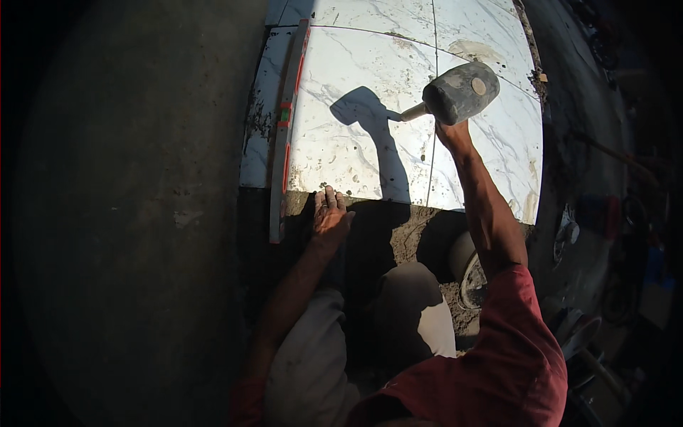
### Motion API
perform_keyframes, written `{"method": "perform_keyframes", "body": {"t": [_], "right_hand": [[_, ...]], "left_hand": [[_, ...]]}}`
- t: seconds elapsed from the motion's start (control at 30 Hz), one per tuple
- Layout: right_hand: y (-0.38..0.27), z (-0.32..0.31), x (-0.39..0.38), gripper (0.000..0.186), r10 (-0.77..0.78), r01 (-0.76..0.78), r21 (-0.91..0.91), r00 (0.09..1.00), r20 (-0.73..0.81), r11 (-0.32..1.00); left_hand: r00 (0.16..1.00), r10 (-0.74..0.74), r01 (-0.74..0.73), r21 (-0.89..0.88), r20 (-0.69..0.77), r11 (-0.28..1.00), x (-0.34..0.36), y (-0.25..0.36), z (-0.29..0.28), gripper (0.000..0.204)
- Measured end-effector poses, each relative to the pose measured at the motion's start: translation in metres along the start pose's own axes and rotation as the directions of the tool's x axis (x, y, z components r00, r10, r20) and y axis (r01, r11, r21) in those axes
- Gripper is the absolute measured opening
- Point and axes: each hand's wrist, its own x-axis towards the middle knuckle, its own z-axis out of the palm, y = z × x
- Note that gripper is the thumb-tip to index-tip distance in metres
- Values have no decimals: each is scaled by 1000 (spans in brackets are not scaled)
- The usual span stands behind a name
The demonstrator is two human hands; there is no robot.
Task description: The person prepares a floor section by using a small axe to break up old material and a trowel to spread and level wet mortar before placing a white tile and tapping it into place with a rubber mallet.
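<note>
Raised above the marble-patterned floor tiles (356, 64), a black rubber mallet (461, 92) is gripped in my right hand (452, 132). The mallet's head hides most of that hand, and a short piece of its handle sticks out to the left. My left hand (331, 219) lies with fingers stretched out, its fingertips at the near edge of the left front tile. Just left of that hand, a red and grey spirit level (287, 132) rests lengthwise on the tiles, its near end reaching past their edge. The mallet and arm cast a shadow on the tile.
Dark, rough mortar or soil (409, 238) lies along the near tile edge, around my knees. A bucket (464, 263) stands beside my right forearm, partly hidden. Grey concrete floor (142, 178) stretches to the left. Shadowed, cluttered items line the far right.
</note>
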Motion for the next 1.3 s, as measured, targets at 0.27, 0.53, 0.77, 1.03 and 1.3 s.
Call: {"method": "perform_keyframes", "body": {"t": [0.27, 0.53, 0.77, 1.03, 1.3], "right_hand": [[-29, 20, -50, 20, 3, -31, 230, 993, 119, 973], [-29, 39, 14, 19, -19, 22, 112, 999, -28, 993], [41, 20, 49, 18, -94, 109, 56, 972, -217, 992], [46, 16, 64, 14, -88, 111, 82, 965, -248, 990], [32, 11, 12, 7, -136, 120, -140, 985, -106, 983]], "left_hand": [[994, -35, 38, -22, 99, 999, 0, 1, -12, 69], [998, -55, 55, -89, 0, 995, -3, -8, -13, 66], [982, 49, -40, 50, -182, 998, -8, 3, -14, 68], [981, 61, -47, 83, -182, 995, -1, -3, -19, 66], [994, 19, -22, -27, -104, 999, -4, 2, -6, 64]]}}
